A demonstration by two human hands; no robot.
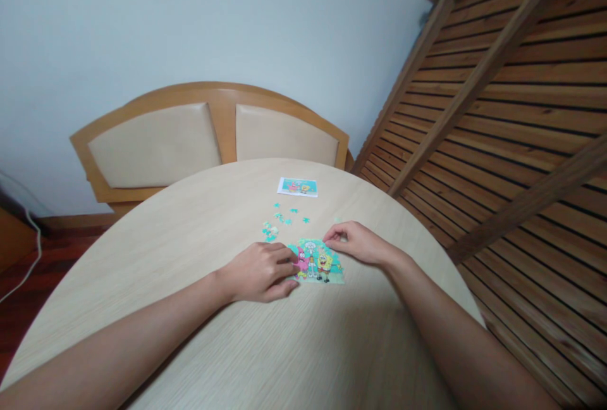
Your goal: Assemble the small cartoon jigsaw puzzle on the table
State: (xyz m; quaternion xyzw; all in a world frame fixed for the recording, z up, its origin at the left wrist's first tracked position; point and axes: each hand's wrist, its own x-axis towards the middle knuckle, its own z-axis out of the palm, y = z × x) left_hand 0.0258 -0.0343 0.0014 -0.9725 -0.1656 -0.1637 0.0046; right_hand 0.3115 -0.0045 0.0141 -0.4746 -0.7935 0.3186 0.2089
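A partly joined jigsaw puzzle point(312, 264) with pink, pale and yellow cartoon figures on a turquoise ground lies flat on the table. My left hand point(265, 272) rests over its left edge, fingers stretched out and lying on the pieces. At the puzzle's upper right edge is my right hand point(348, 240), thumb and fingertips pinched together; whatever they hold is too small to make out. Loose puzzle pieces point(270, 231) in turquoise and white lie beyond the left hand, with several more scattered farther back.
A small picture card point(297, 187) showing similar cartoon figures lies near the far side of the round wooden table point(199, 220). Behind the table stands a padded wooden headboard point(222, 125) against the wall. To the right leans a slatted wooden frame point(497, 93).
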